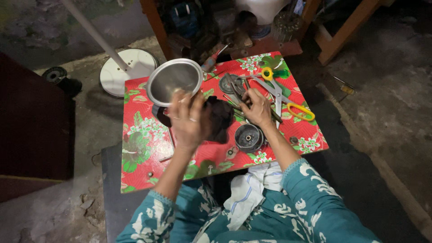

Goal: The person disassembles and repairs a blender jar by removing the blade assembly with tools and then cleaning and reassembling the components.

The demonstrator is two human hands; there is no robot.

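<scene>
My left hand (189, 119) is raised over a low table covered in red flowered cloth (144, 148) and holds a shiny metal lid (174, 81) by its rim, tilted up. A dark rag (220, 118) lies just right of that hand. My right hand (257, 107) rests on a bundle of thin metal tools (236, 87) in the middle of the table, its fingers curled around them. Just below my right wrist stands a round black metal part (248, 137).
Scissors with yellow handles (288, 101) lie at the table's right side, a round dark disc (226, 83) near the top. A white round stand base with a pole (128, 69) sits on the floor behind. A wooden bench leg (346, 29) stands at the upper right. White cloth (249, 189) lies on my lap.
</scene>
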